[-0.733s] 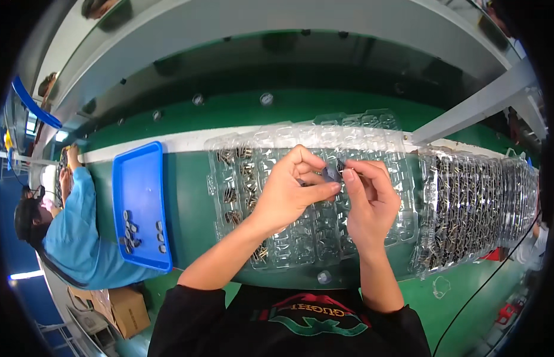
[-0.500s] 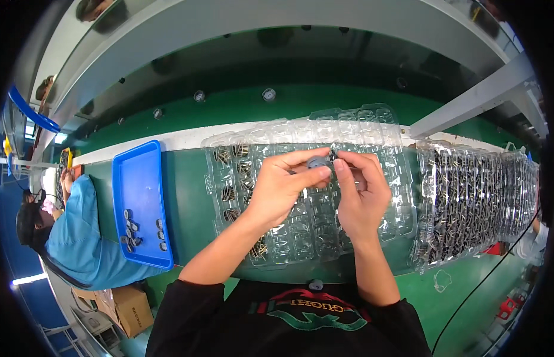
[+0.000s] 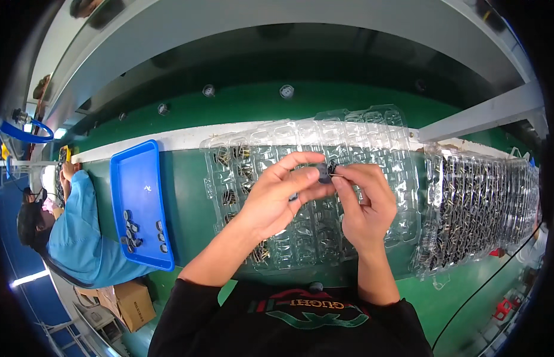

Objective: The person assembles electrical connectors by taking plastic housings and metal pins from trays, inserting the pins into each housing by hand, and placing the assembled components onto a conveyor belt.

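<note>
My left hand point(image 3: 271, 196) is closed round a small dark grey round part point(image 3: 323, 174), pinched between thumb and fingertips. A second greyish piece point(image 3: 293, 196) shows under its curled fingers; its kind is unclear. My right hand point(image 3: 367, 205) pinches a small black component point(image 3: 332, 167) with thin metal leads against the grey part; the fingertips partly hide where the two meet. Both hands are above a clear plastic blister tray point(image 3: 307, 238). Pockets on that tray's left side hold dark components with metal leads point(image 3: 229, 196); others in the middle hold none.
At left a blue tray point(image 3: 134, 184) holds several small dark parts. To the right lie clear trays point(image 3: 467, 208) filled with leaded components. A grey post point(image 3: 485, 113) slants over the back right. A co-worker in blue point(image 3: 80, 232) sits at far left, near a cardboard box point(image 3: 131, 304).
Both hands have shifted slightly down, and the left hand has turned, showing more of the second piece under its fingers. The view has moved a little.
</note>
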`<state>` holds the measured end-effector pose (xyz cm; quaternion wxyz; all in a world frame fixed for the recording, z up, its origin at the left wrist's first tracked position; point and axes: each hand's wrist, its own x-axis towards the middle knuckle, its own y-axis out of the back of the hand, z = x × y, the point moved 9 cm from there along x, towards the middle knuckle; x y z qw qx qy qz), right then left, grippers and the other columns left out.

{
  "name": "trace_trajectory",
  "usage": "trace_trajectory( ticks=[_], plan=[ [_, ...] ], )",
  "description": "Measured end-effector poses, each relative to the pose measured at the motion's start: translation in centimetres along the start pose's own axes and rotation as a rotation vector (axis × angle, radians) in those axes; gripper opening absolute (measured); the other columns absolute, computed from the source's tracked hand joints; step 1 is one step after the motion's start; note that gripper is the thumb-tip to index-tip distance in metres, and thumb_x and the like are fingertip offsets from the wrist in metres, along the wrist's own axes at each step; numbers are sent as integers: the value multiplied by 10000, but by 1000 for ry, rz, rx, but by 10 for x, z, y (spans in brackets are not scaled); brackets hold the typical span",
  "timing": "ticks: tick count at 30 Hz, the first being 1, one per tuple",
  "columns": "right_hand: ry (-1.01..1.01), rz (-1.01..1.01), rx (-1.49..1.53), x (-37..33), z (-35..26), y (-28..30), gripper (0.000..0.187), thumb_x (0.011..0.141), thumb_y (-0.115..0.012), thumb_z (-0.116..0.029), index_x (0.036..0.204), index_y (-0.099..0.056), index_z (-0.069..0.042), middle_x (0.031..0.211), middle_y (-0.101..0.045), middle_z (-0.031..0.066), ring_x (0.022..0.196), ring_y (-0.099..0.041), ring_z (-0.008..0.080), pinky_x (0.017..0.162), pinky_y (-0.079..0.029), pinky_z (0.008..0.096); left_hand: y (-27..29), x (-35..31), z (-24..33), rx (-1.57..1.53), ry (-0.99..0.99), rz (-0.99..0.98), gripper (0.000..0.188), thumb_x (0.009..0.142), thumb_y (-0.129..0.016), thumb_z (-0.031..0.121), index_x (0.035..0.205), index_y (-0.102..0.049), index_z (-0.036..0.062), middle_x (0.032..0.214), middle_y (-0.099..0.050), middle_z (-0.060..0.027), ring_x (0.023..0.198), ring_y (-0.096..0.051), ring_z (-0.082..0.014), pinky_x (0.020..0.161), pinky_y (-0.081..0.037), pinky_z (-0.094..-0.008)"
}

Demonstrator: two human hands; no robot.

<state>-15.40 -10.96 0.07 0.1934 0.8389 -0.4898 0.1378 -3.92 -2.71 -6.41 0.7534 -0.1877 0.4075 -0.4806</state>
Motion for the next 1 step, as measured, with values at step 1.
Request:
trace_trajectory(
  ticks=[1],
  plan=[
    [34,-2,-36,0,-4,-1,205,798,-729,81,989,-713,7,920,-689,134,796,-669,237,680,-536,304,0,0,2,2,-9,0,321,976,-589,61,1294,-564,31,1094,-608,-58,1030,-612,-166,904,-550,-315]
  ],
)
